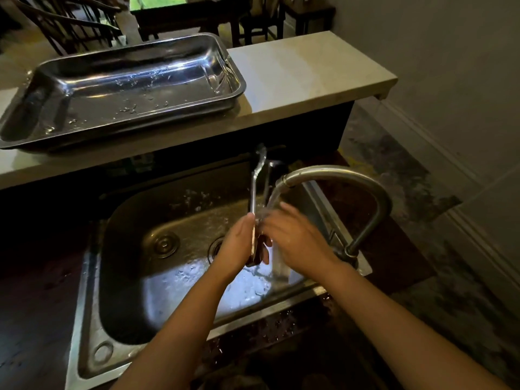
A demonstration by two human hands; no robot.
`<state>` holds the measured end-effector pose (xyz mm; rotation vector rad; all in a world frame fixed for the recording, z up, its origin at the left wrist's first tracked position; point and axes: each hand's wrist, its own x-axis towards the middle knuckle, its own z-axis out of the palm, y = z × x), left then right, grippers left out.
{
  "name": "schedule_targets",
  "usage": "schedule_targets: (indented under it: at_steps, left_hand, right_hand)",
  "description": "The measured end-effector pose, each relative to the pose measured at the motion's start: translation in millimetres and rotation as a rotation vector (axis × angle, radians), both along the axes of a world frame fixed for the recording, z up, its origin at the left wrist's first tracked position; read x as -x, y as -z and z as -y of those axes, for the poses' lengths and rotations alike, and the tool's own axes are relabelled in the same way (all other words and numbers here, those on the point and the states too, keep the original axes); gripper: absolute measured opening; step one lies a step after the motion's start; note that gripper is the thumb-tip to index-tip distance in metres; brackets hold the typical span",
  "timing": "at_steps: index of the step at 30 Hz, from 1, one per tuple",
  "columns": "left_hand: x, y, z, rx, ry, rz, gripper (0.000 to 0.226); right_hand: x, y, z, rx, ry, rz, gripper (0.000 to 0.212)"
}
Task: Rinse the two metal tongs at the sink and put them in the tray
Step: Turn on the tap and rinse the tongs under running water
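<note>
Two bare forearms are extended from the lower edge of the view over a steel sink (92, 277), whose basin is wet and glistening. A pair of metal tongs (254, 198) is held upright above the basin by the left hand (239, 246), the fingers being wrapped closely around the lower end, so that the arms of the tongs are pressed near together and the tips are pointed up toward the ledge. The right hand (295, 235) is laid against the tongs just beside the left hand, under the stream; it is blurred, and whether its fingers are closed on the metal cannot be told. Water is poured from the curved faucet (351, 178) onto the hands and the tongs. On the pale counter (304, 71) behind the sink, well apart from the hands, a shiny metal tray (28, 136) is set, with water droplets scattered on its floor. No readable writing or brand is seen on anything.
</note>
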<state>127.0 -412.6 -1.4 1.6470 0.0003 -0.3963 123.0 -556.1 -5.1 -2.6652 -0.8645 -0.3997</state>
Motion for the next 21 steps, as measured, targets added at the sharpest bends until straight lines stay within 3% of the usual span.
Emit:
schedule_targets:
  at_steps: [3, 5, 8, 10, 12, 13, 16, 19, 21]
  left_hand:
    - [11.1, 2.0, 5.4, -0.011, 0.068, -0.039, 0.058]
    - [18.6, 7.6, 9.4, 0.083, 0.06, -0.109, 0.057]
    - [23.0, 13.0, 10.7, 0.405, -0.009, -0.315, 0.044]
    - [23.3, 13.8, 7.5, 0.613, -0.018, -0.441, 0.041]
    - [25.0, 11.0, 2.6, 0.693, 0.005, -0.501, 0.037]
    - [25.5, 9.9, 0.0, 0.696, 0.006, -0.526, 0.033]
    - [27.7, 8.1, -4.5, 0.556, 0.03, -0.618, 0.022]
    - [31.9, 7.6, 1.2, 0.349, 0.066, -0.599, 0.02]
    - [34.6, 9.5, 3.9, 0.326, 0.028, -0.567, 0.025]
  right_hand:
    - [-13.2, 6.1, 5.4, -0.199, 0.364, -0.192, 0.048]
    - [-14.2, 9.1, 3.3, -0.591, 0.56, -0.412, 0.059]
    - [-13.7, 12.9, -4.3, -1.078, 0.78, -0.714, 0.082]
    - [-13.4, 19.4, -7.3, -1.46, 0.727, -0.974, 0.083]
    - [-10.3, 21.4, -14.6, -1.784, 0.554, -1.151, 0.064]
    - [-10.0, 21.9, -18.0, -1.791, 0.52, -1.146, 0.051]
    - [-10.6, 18.6, -26.6, -1.552, 0.574, -1.046, 0.029]
    - [-6.2, 15.3, -28.4, -1.384, 0.576, -1.003, 0.033]
    - [1.0, 16.0, -28.3, -1.326, 0.554, -0.934, 0.03]
